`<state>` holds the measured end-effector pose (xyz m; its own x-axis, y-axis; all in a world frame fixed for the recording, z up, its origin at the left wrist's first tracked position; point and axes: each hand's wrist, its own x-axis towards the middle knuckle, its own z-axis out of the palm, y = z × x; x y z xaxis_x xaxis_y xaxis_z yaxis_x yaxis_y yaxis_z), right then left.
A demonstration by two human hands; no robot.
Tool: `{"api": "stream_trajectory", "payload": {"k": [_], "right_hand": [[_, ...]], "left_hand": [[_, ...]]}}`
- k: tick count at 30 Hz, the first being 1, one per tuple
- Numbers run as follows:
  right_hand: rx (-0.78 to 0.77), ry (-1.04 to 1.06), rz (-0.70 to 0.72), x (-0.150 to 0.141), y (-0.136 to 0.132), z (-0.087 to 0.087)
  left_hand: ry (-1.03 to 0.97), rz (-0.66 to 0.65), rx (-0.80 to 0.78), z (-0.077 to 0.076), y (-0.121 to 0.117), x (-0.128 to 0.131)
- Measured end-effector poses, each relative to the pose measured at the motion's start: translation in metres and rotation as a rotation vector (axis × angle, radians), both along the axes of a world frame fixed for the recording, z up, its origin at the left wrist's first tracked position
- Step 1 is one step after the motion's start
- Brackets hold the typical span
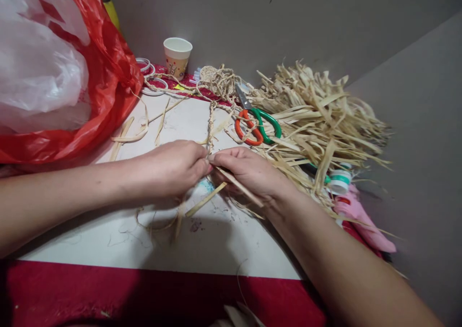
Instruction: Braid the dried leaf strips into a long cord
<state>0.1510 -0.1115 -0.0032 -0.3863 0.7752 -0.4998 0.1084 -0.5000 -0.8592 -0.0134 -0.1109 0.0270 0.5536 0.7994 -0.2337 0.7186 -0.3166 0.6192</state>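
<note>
My left hand (180, 166) and my right hand (249, 170) meet at the middle of the white board (144, 250), fingers pinched together. Between them they grip the near end of a braided straw cord (211, 125), which runs away from me toward the back of the board. A flat straw strip (240, 186) slants out under my right thumb toward the wrist. Another loose strip (205, 200) sticks out below the hands. Fingertips cover the exact spot where the strands cross.
Scissors (258, 125) with orange and green handles lie behind my right hand, beside a large straw heap (317, 110). A paper cup (178, 57) and a coiled cord (220, 81) stand at the back. A red plastic bag (119, 72) fills the left. Right: a white-and-green bottle (340, 180).
</note>
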Motion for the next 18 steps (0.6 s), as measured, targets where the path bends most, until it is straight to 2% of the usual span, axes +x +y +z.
{"api": "stream_trajectory", "payload": {"k": [6,12,15,16,18], "right_hand": [[-0.060,0.185,-0.009,0.000,-0.003,-0.002],[-0.061,0.207,-0.043,-0.002,-0.006,-0.002],[-0.051,0.212,-0.026,-0.003,-0.006,-0.001],[-0.056,0.214,-0.019,-0.003,-0.005,-0.001],[-0.071,0.218,-0.011,0.000,-0.004,0.001]], "left_hand": [[0.316,-0.188,0.197,0.001,-0.015,0.003],[0.370,-0.273,0.311,-0.009,-0.021,-0.002],[0.250,-0.188,0.304,-0.014,-0.029,-0.002],[0.146,-0.122,0.220,-0.014,-0.033,-0.002],[-0.121,0.053,-0.047,-0.008,-0.039,-0.003]]}}
